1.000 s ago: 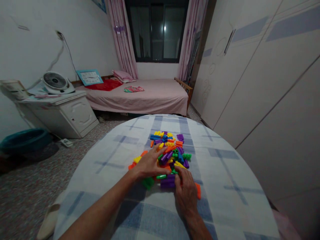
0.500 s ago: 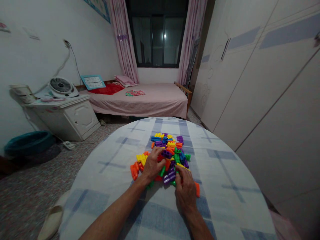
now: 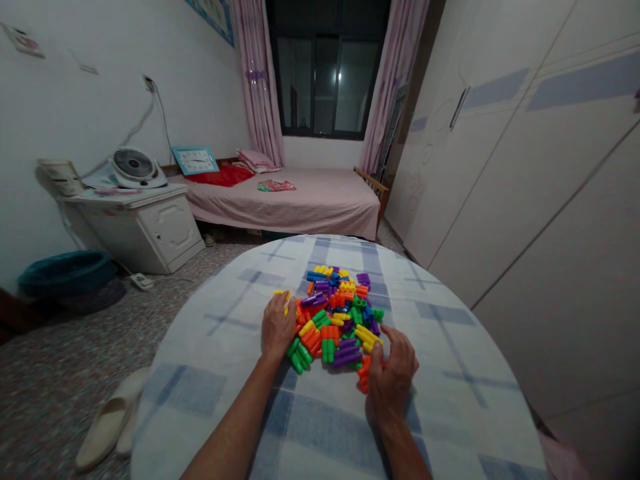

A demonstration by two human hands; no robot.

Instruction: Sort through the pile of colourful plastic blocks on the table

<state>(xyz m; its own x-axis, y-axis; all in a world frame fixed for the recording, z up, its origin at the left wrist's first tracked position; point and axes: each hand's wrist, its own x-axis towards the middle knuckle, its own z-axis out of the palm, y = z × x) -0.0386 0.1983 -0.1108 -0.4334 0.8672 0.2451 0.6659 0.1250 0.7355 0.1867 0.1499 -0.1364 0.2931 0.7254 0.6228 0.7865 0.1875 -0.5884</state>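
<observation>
A heap of small coloured plastic blocks (image 3: pixel 337 313) lies in the middle of a round table (image 3: pixel 450 373) under a blue checked cloth. My left hand (image 3: pixel 277 325) is cupped against the heap's left edge, its fingers curled over yellow and orange blocks (image 3: pixel 286 298). At the heap's near right corner my right hand (image 3: pixel 391 381) has its fingers bent round an orange block (image 3: pixel 364 373), with yellow blocks (image 3: pixel 369 335) just beyond its thumb. Both forearms come in from the bottom of the head view.
A pink bed (image 3: pixel 300 197) stands under a dark window (image 3: pixel 325 83). At the left are a white cabinet (image 3: pixel 135 223) with a fan (image 3: pixel 134 167), a teal basin (image 3: pixel 65 272) and slippers (image 3: pixel 107 420) on the floor. Wardrobe doors (image 3: pixel 525 167) fill the right side.
Both hands have slid outward to the heap's sides. The left went from the top of the pile to its left edge, and the right moved to the near right corner. The blocks are bunched closer.
</observation>
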